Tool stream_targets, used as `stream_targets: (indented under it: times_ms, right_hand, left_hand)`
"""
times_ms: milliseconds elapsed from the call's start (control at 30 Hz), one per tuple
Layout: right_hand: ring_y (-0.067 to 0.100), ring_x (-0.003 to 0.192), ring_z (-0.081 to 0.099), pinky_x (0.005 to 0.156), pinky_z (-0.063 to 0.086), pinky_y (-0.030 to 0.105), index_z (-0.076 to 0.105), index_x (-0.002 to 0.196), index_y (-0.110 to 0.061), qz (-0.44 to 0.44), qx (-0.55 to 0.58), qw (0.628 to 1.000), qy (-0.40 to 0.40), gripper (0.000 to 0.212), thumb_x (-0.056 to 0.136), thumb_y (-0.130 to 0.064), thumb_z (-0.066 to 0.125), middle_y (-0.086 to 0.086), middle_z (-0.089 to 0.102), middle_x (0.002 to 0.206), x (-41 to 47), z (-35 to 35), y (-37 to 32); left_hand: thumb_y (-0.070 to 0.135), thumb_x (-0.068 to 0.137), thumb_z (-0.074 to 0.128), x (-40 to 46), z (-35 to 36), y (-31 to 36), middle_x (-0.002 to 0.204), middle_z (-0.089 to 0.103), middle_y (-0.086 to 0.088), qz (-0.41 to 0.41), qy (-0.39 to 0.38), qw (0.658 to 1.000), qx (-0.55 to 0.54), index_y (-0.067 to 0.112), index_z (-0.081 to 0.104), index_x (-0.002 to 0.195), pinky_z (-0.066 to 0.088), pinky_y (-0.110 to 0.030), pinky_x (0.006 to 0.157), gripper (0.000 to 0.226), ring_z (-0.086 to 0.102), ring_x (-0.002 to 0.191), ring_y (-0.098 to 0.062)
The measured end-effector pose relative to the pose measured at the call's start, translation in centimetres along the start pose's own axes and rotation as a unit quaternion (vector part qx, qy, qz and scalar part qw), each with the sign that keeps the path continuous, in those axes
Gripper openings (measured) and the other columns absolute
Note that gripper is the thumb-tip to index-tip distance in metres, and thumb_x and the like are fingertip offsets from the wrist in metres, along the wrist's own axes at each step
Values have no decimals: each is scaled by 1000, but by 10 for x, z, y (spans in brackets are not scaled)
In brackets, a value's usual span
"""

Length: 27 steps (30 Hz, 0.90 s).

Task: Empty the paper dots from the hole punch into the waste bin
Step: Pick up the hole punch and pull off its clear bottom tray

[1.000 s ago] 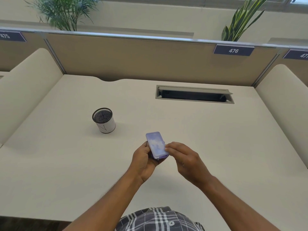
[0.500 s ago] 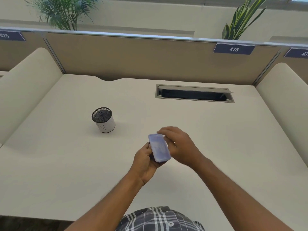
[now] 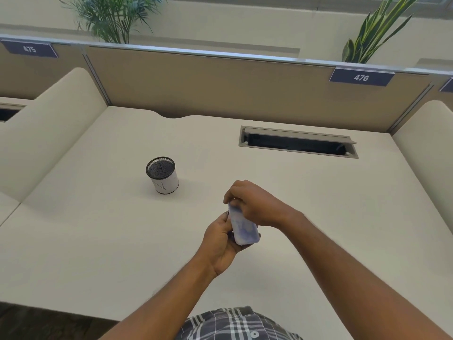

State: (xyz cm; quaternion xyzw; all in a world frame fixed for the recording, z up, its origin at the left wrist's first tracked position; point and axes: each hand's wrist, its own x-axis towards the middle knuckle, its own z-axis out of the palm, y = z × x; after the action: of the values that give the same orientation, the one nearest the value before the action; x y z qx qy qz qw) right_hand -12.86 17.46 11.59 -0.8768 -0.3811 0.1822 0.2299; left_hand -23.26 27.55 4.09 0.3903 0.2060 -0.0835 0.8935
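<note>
A small lilac hole punch (image 3: 244,228) is held above the desk near its middle, its flat underside facing up at me. My left hand (image 3: 220,241) grips it from below and the left. My right hand (image 3: 255,204) curls over its far end, fingertips pinching the top edge. A small round waste bin (image 3: 163,175) with a black mesh rim and a white wall stands upright on the desk, to the left and farther away than the punch. No paper dots are visible.
The cream desk (image 3: 98,241) is closed in by a tan back partition (image 3: 220,84) and padded side dividers. A recessed cable tray (image 3: 297,142) lies open at the back right. Plants stand behind the partition.
My right hand has slid from the punch's near right side up over its far end. The punch has tilted a little and stayed in my left hand.
</note>
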Motion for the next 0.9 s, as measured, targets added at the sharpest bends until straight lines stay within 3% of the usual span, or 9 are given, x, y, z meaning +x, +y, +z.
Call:
stream_targets:
  times_ms: [133,233,367,433,533,633,700,833,900]
  right_hand:
    - [7,100,49,81,40,15,69,105,-20,0,15,999,30,25,97,-8,49,-13,56,106,2,3,5]
    - [8,101,50,80,41,14,69,107,-20,-1,14,999,53,24,98,-8,50,-7,61,113,2,4,7]
    - [13,120,51,100,43,24,62,127,-19,12,18,998,61,34,100,-7,47,-3,58,133,-4,7,2]
    - [16,129,49,106,40,25,56,136,-18,27,37,992,116,37,101,-9,48,0,54,142,-11,7,-3]
    - [17,130,51,110,42,31,56,136,-18,74,119,960,243,36,101,-23,52,0,56,141,-30,13,-17]
    - [16,137,42,112,40,35,45,143,-24,139,128,964,188,56,93,-46,56,-4,46,149,-51,29,-29]
    - [20,140,38,110,41,36,38,147,-26,168,88,972,138,64,91,-52,55,-2,38,154,-60,41,-36]
    - [20,113,52,79,47,27,45,129,-23,143,9,970,195,41,94,-42,54,-4,49,127,-66,53,-40]
    - [20,110,54,77,48,28,46,129,-23,146,-5,967,207,38,95,-40,50,-4,50,129,-66,52,-40]
  left_hand:
    - [18,108,40,1,1,2,121,75,-13,0,-4,1000,-12,13,70,122,60,-46,87,34,72,109,-29]
    - [16,108,42,3,2,3,121,75,-14,-2,-10,1000,-28,10,68,126,55,-56,98,33,72,107,-30]
    - [18,108,41,2,3,5,126,73,-15,7,-16,1000,-22,8,64,131,59,-46,91,34,70,114,-32]
    - [19,107,43,2,5,8,127,71,-17,7,-6,999,-34,8,66,129,60,-43,85,34,69,114,-34]
    - [17,104,47,5,2,10,120,73,-20,11,9,999,-49,8,70,123,60,-46,82,31,73,103,-33]
    - [2,95,50,6,-1,12,121,70,-23,19,8,998,-52,6,68,125,60,-43,80,35,71,103,-33]
    - [-3,93,51,6,-1,12,125,70,-23,18,-1,998,-60,7,68,126,60,-41,82,39,70,107,-33]
    - [10,100,54,6,3,10,134,63,-29,11,11,997,-77,2,66,127,57,-44,98,31,68,111,-34]
    - [7,98,54,7,3,10,133,63,-29,14,11,996,-83,2,67,126,57,-45,97,31,68,111,-35]
